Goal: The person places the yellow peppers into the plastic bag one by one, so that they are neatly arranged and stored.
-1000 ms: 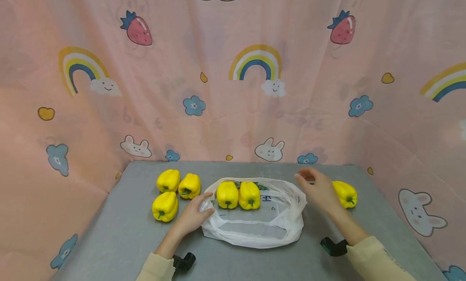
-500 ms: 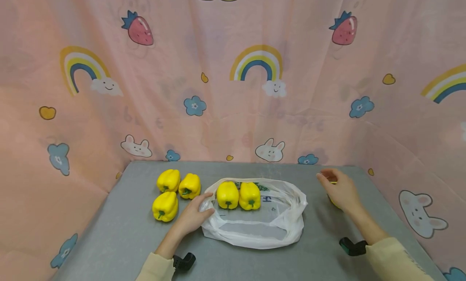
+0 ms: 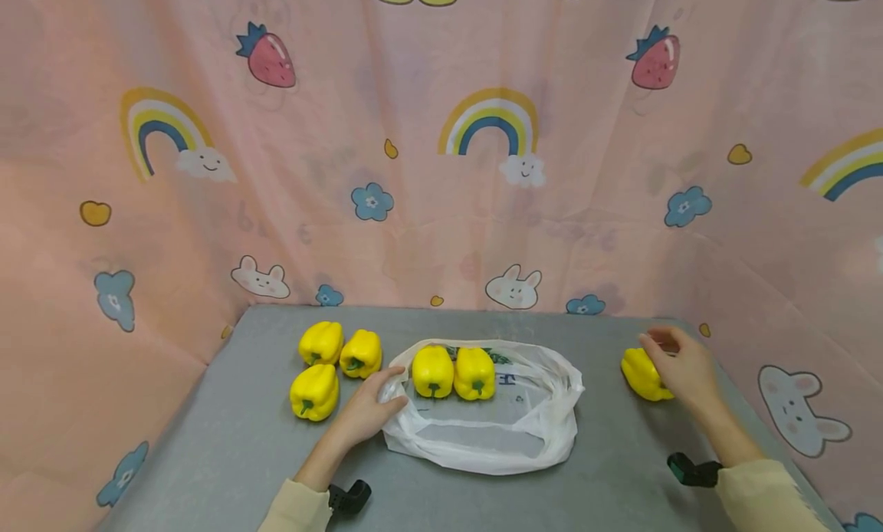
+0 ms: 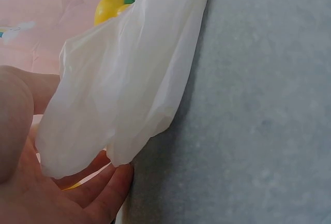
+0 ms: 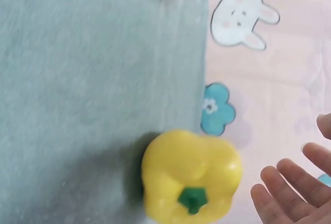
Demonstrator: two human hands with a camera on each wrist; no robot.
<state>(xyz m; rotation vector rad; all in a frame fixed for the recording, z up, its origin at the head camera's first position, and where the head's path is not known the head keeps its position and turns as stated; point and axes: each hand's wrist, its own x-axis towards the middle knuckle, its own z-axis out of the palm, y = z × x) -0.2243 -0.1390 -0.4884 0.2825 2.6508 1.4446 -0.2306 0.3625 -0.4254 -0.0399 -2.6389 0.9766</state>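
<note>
A white plastic bag (image 3: pixel 483 461) lies spread with its mouth up in the middle of the table, two yellow bell peppers (image 3: pixel 433 371) inside at its back left. My left hand (image 3: pixel 369 409) rests at the bag's left rim, thumb and fingers spread apart; in the left wrist view the fingers (image 4: pixel 111 193) lie against the draped plastic (image 4: pixel 119 79). At the right, my right hand (image 3: pixel 686 367) is beside a single yellow bell pepper (image 3: pixel 641 375), partly covering it. In the right wrist view, its spread fingers (image 5: pixel 282 195) are apart from that bell pepper (image 5: pixel 191 175).
Three more yellow bell peppers (image 3: pixel 314 392) stand grouped left of the bag, near my left forearm. A grey cloth covers the table (image 3: pixel 228 455). A pink printed curtain (image 3: pixel 414 241) hangs behind and along both sides.
My right hand has moved right, away from the bag, passing over the lone bell pepper to its right side. The left hand and bag stay in place.
</note>
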